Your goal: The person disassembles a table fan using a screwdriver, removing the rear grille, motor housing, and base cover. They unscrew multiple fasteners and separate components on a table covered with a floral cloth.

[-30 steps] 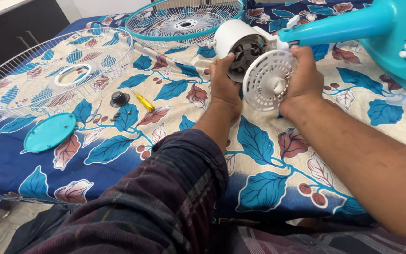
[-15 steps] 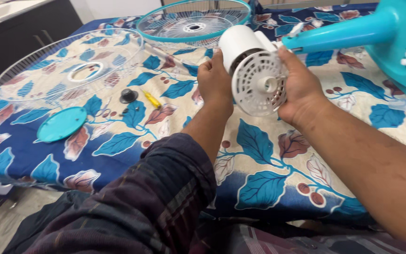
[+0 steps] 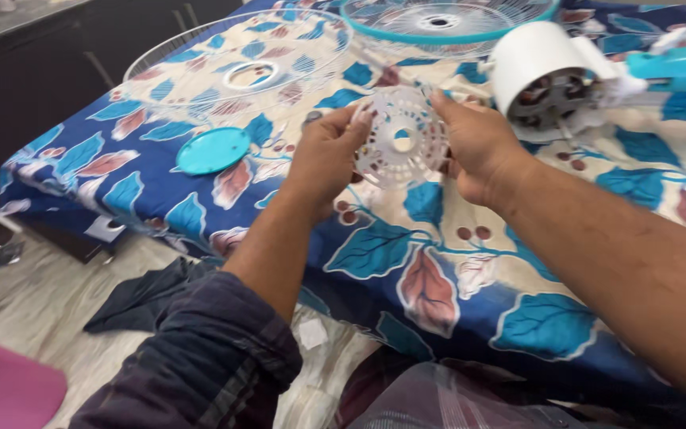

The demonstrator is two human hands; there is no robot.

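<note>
Both my hands hold a round white plastic vented cover (image 3: 401, 139) above the leaf-patterned bedsheet. My left hand (image 3: 327, 155) grips its left rim and my right hand (image 3: 478, 143) grips its right rim. To the right lies the white fan motor housing (image 3: 545, 75) with its windings exposed, joined to a teal fan neck (image 3: 680, 67). The cover is apart from the motor.
A white wire fan grille (image 3: 240, 63) lies at the back left, a teal-rimmed grille (image 3: 446, 24) at the back. A teal round cap (image 3: 212, 151) rests on the blue, cream and red floral sheet (image 3: 438, 262). Dark cloth (image 3: 144, 298) and a pink container (image 3: 5, 389) are on the floor.
The white vented cover has come off the motor housing and moved left with both hands. The motor's inside now shows. The view has shifted towards the bed's left edge.
</note>
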